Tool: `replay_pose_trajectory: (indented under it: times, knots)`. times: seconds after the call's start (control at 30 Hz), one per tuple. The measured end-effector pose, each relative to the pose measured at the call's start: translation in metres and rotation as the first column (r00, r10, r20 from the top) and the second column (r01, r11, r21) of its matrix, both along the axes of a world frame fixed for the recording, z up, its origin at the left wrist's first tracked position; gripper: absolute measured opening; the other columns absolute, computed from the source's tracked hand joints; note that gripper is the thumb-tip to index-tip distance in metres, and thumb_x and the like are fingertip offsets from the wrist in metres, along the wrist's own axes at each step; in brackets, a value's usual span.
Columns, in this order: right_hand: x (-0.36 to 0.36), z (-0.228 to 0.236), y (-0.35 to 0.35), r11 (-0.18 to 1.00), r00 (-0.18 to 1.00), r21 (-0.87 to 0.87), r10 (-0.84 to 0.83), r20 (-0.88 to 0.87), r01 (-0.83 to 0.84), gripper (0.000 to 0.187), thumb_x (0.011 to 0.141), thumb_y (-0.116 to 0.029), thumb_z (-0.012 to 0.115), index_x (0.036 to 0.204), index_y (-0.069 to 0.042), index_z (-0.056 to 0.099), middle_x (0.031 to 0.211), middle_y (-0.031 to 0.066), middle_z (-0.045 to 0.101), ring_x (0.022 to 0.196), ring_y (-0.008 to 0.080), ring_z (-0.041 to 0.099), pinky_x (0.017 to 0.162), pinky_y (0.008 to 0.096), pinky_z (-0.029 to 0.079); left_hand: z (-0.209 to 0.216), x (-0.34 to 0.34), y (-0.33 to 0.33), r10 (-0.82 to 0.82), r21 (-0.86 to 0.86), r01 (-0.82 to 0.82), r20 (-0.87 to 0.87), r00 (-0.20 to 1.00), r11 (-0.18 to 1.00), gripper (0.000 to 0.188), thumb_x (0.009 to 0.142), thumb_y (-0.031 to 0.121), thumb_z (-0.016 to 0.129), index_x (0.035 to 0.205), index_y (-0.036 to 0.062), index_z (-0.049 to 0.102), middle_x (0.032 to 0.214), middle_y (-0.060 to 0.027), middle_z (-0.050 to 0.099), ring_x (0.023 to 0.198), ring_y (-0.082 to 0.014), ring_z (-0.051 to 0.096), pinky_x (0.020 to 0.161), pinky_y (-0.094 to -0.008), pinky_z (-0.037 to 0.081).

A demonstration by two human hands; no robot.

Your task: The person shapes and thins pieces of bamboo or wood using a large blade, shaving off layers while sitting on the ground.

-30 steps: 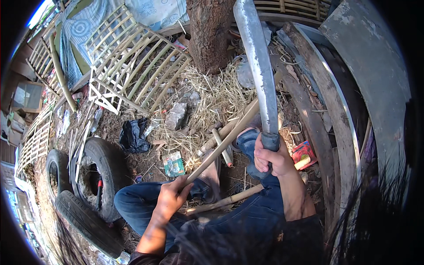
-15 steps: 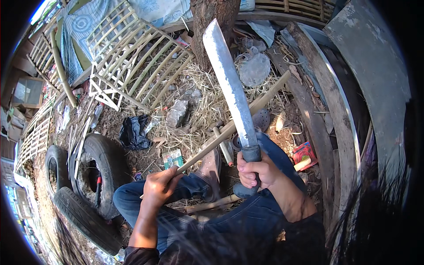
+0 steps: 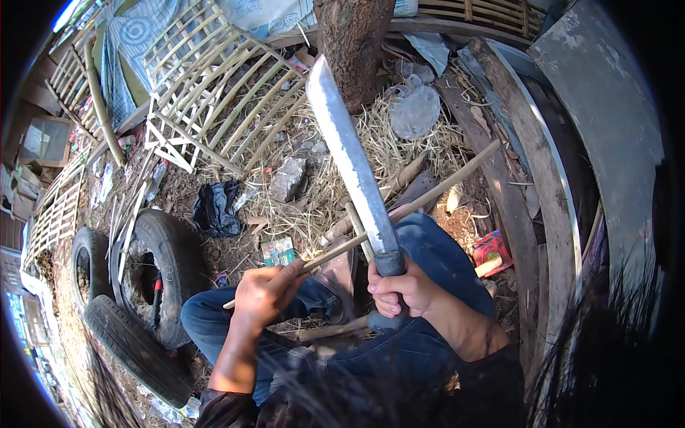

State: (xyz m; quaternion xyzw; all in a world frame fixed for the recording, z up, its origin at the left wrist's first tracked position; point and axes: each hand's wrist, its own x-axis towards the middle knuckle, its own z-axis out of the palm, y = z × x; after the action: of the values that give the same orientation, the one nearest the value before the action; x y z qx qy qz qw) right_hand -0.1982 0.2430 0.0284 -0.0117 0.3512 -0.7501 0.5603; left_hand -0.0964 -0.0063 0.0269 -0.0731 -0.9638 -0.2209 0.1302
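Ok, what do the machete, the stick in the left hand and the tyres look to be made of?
Machete: blade probably steel, grey and scuffed, with bright metallic patches; its handle is dark and dull, perhaps rubber or wrapped, hard to tell.
Stick: bamboo or wood, pale tan and fairly smooth.
Tyres: apparently rubber, dark and matt, the front one showing grooved tread.

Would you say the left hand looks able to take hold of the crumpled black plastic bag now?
Probably not: the left hand grips the long thin tan stick, though nothing solid seems to block its way to the bag.
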Motion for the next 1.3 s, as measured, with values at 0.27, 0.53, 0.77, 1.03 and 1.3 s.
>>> replay_pose_trajectory:
  times: [0.27, 0.53, 0.77, 1.03, 1.3]
  knots:
    - [-0.011, -0.001, 0.006, 0.981, 0.99, -0.136, -0.141, 0.013, 0.142, 0.013, 0.082, -0.002, 0.057, 0.076, -0.006, 0.047, 0.049, 0.0004, 0.041, 0.037, 0.0109, 0.044, 0.039, 0.0274, 0.036, -0.006, 0.008, 0.0, 0.129, 0.235, -0.125, -0.002, 0.992, 0.964, 0.026, 0.074, 0.012, 0.077, 0.097, 0.005, 0.068, 0.062, -0.011, 0.061, 0.05, -0.0269, 0.06, 0.046, -0.0354, 0.047]
    - [0.017, 0.006, -0.013, 0.988, 0.988, 0.04, 0.15, -0.047, -0.149, 0.013, 0.081, -0.001, 0.06, 0.081, -0.004, 0.048, 0.052, 0.0005, 0.043, 0.04, 0.0096, 0.041, 0.04, 0.0266, 0.036, 0.0, -0.014, 0.016, 0.148, 0.262, -0.125, -0.071, 0.986, 0.957, 0.024, 0.076, 0.01, 0.076, 0.096, 0.0007, 0.067, 0.067, -0.0154, 0.064, 0.056, -0.0264, 0.066, 0.051, -0.0315, 0.051]
    - [0.014, -0.004, -0.005, 0.99, 0.992, -0.074, -0.114, 0.055, 0.118, 0.012, 0.08, 0.0, 0.059, 0.078, -0.004, 0.048, 0.049, 0.0025, 0.042, 0.038, 0.0113, 0.042, 0.039, 0.0283, 0.035, 0.008, -0.011, 0.019, 0.196, 0.329, -0.193, 0.023, 0.98, 0.925, 0.023, 0.076, 0.008, 0.075, 0.097, 0.0007, 0.066, 0.071, -0.0154, 0.066, 0.06, -0.0246, 0.067, 0.053, -0.0313, 0.051]
    - [0.014, 0.004, -0.009, 0.999, 0.998, 0.007, 0.038, -0.049, -0.038, 0.013, 0.081, -0.001, 0.06, 0.077, -0.004, 0.048, 0.049, 0.0022, 0.043, 0.037, 0.0107, 0.042, 0.039, 0.0268, 0.035, 0.009, -0.017, 0.024, 0.24, 0.279, -0.213, -0.067, 0.968, 0.936, 0.025, 0.076, 0.008, 0.075, 0.098, 0.0013, 0.067, 0.069, -0.0156, 0.065, 0.055, -0.0264, 0.064, 0.05, -0.0337, 0.05]
    - [0.023, -0.012, -0.011, 0.999, 0.991, -0.009, 0.046, 0.126, -0.045, 0.01, 0.08, -0.002, 0.059, 0.079, -0.003, 0.049, 0.051, 0.003, 0.044, 0.038, 0.0118, 0.042, 0.041, 0.0285, 0.036, 0.012, -0.019, 0.026, 0.227, 0.192, -0.21, -0.07, 0.971, 0.959, 0.026, 0.076, 0.011, 0.075, 0.1, 0.0019, 0.068, 0.065, -0.0147, 0.063, 0.055, -0.0291, 0.064, 0.049, -0.0343, 0.049]
